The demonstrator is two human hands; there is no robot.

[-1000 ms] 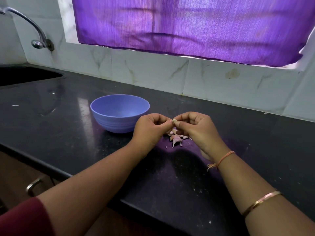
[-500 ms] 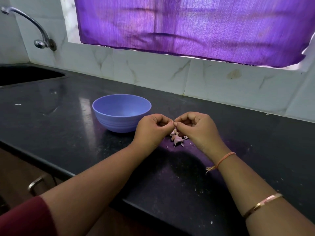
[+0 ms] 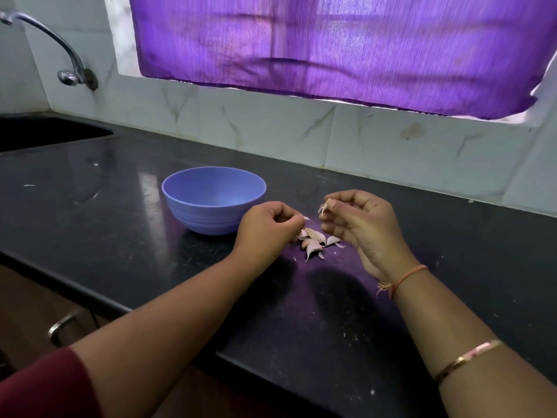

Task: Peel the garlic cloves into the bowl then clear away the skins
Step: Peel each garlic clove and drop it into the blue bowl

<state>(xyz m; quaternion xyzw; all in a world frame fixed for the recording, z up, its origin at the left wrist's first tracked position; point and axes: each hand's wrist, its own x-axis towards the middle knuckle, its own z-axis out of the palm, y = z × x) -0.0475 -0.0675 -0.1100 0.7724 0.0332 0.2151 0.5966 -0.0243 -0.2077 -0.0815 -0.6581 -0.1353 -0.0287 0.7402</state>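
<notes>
**Black counter, garlic between two hands**

Polished black stone counter (image 3: 120,224) lies under both hands. The right hand (image 3: 361,227) is raised off the surface with its fingers curled, and thumb and forefinger pinch a small garlic clove (image 3: 325,208) with a shred of skin hanging from it. The left hand (image 3: 266,226) sits at nine o'clock from it, a gap between the two. Its fingers are curled in tight, and a pale flake of skin (image 3: 306,218) is nipped at the fingertips.

Below that gap, at six o'clock, a little heap of cloves (image 3: 313,242) rests on the counter with loose scraps of skin around it. The left knuckles are just beside the heap.

A blue bowl (image 3: 205,220) stands upright at nine o'clock from the heap, close to the left hand but apart from it.

An orange thread (image 3: 407,276) circles the right wrist, and a gold bangle (image 3: 467,359) sits further up that forearm. A maroon sleeve (image 3: 39,387) covers the left upper arm.

Far out at ten o'clock a dark sink (image 3: 45,134) is set into the counter beneath a curved tap (image 3: 60,46). At twelve o'clock, pale marbled tiles (image 3: 271,125) rise to a purple curtain (image 3: 331,43).
</notes>
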